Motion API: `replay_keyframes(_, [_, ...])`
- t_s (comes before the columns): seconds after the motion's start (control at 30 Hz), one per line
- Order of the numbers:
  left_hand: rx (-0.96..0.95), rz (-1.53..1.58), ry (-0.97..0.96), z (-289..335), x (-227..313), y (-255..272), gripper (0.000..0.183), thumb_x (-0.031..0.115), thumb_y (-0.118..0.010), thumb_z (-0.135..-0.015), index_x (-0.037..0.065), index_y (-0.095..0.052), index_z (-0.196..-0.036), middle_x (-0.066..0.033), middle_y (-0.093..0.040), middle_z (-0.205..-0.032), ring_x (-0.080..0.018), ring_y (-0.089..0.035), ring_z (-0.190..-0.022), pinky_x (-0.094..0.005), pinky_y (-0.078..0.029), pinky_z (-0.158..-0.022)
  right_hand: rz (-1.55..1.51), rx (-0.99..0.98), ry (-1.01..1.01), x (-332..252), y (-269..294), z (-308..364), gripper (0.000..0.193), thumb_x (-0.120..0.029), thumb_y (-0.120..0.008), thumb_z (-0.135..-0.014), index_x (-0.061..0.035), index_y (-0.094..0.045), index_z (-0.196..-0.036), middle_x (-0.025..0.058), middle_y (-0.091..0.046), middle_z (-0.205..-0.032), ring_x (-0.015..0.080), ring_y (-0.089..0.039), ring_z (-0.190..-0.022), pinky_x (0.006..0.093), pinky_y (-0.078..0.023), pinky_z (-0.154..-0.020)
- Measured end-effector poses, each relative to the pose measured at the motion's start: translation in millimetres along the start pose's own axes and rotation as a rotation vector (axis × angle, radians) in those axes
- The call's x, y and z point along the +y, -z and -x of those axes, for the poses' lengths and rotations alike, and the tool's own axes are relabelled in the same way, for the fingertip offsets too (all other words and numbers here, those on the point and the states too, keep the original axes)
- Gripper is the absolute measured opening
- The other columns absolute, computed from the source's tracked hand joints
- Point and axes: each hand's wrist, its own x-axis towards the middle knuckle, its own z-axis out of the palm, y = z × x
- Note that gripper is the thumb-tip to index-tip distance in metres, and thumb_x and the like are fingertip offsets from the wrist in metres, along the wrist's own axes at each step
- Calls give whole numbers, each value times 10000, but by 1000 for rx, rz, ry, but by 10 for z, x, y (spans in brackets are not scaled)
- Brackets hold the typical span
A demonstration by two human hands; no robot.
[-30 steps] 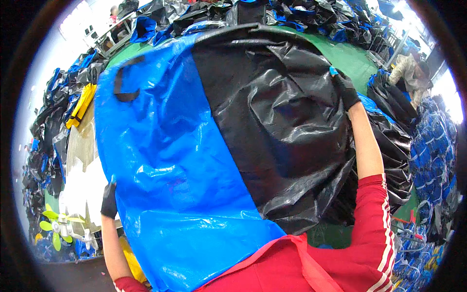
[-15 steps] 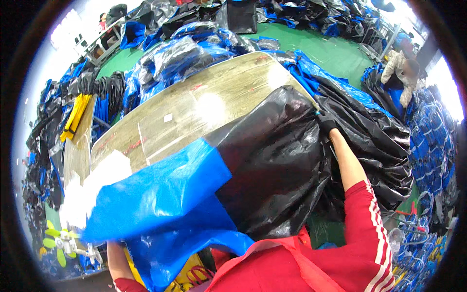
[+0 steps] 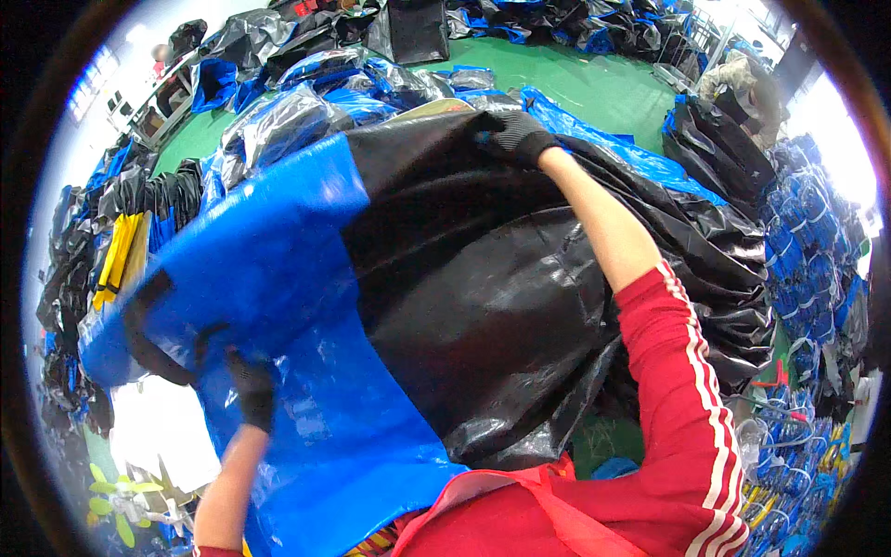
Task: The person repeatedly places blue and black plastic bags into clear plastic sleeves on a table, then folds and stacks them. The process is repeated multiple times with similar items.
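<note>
At the far left, yellow flat pieces [image 3: 116, 260] lie among dark bags [image 3: 65, 278] along the rim, with a white sheet [image 3: 158, 436] lower down beside a green-leaved toy-like object [image 3: 116, 501]. The left hand [image 3: 251, 395], in a black glove, is clenched on the blue half of a large blue-and-black plastic bag [image 3: 390, 306]; a black strap handle [image 3: 158, 330] curls just left of that hand. The blue part is raised and folded over near its upper edge, blurred there. Toward the middle the bag turns to glossy black film, crumpled and filling most of the view, its lower edge hanging against the person's red top [image 3: 594, 511]. The right hand [image 3: 515, 139], also gloved, grips the black film's top edge, with the bare forearm and a red sleeve with white stripes [image 3: 687, 390] behind it. Beyond lie heaps of blue and black bags [image 3: 306, 84] and a strip of open green floor [image 3: 575, 79]. On the right, more black bags [image 3: 715, 158] and stacked blue items [image 3: 807, 269] crowd the rim.
</note>
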Motion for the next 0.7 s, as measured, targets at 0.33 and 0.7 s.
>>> replay_keyframes(0.33, [-464,318,-717,-139,3034,-941,751,648,-543,-780,190,-471,-1370,-212,-249,-1513,-428,-187,-1401,-645,-86,-1103,-105,732,184,-1008,-248,-1338,341,-437,-570,-855,-123,-703,-873,168,-670,-861,374,-642,-846,463,-510,-747])
replay_keyframes(0.7, [-513,598,-453,-685,2868,-983,476,339,-676,-783,102,-577,-1183,-214,-510,-1289,-452,-471,-1181,-509,-400,-977,267,-150,-254,-322,415,534,996,-736,-583,-738,26,-401,-1352,304,-588,-1177,433,-565,-1120,493,-464,-924])
